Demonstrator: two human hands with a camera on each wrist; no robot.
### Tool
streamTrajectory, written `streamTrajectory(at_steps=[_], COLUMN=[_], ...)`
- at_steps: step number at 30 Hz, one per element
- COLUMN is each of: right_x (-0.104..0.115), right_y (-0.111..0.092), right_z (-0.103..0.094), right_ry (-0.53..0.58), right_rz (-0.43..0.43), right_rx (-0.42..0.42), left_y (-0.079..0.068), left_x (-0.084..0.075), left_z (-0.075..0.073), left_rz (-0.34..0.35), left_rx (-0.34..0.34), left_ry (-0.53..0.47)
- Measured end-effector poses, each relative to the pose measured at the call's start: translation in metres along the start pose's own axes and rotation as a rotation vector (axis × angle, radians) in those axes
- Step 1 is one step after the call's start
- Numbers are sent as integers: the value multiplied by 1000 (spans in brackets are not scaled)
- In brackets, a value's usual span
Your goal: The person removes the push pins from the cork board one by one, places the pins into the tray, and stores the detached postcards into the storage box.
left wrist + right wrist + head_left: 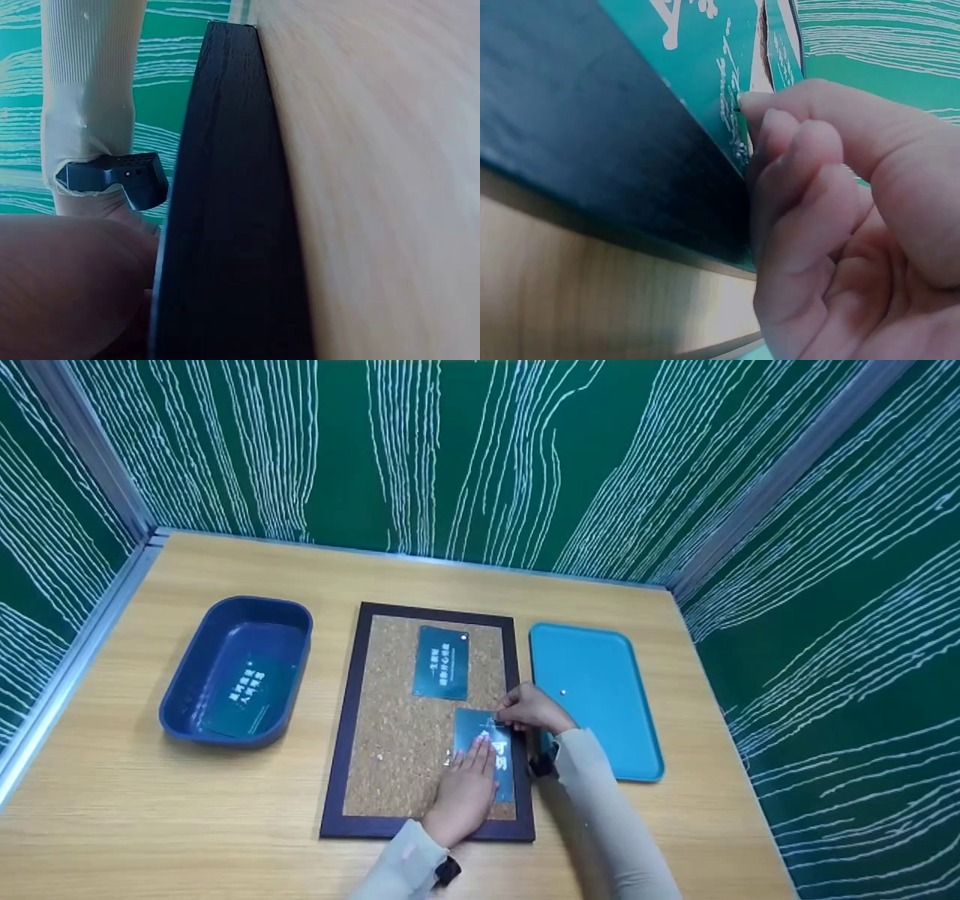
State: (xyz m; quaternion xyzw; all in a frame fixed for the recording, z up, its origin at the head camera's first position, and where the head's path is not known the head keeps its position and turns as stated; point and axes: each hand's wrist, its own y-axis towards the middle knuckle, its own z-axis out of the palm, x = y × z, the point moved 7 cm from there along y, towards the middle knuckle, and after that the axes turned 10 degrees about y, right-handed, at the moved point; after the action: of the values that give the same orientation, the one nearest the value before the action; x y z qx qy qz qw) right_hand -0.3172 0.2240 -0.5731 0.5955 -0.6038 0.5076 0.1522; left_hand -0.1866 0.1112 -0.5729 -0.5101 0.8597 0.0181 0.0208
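A dark-framed cork board [390, 720] lies on the table, with a green card [463, 726] printed in white on its lower right part. My left hand [466, 791] rests on that card, fingers straight and pressing it against the cork. At the card's top right corner, my right hand [529, 709] pinches a pushpin between thumb and forefinger. Its thin dark point [737, 110] meets the card; the head is hidden by the fingertips. Higher on the board is another green card [441, 664], a pale pushpin [463, 637] in its corner.
Left of the board stands a deep blue bin [176, 720] with a green card [251, 697] inside. A flat turquoise tray [600, 675] lies to the right, a small pushpin [563, 692] on it. Several tiny pale bits [379, 757] show on the cork. Green patterned panels border the table [225, 825].
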Motion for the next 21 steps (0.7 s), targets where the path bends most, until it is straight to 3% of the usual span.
streamTrajectory(at_steps=[21], right_x=[0], right_y=[2], right_z=[0], right_ry=[1], right_rz=[-21], right_rx=[20], left_y=[-1], left_x=[2], left_z=[0], left_rz=[-6], left_rx=[-27], left_ry=[-26])
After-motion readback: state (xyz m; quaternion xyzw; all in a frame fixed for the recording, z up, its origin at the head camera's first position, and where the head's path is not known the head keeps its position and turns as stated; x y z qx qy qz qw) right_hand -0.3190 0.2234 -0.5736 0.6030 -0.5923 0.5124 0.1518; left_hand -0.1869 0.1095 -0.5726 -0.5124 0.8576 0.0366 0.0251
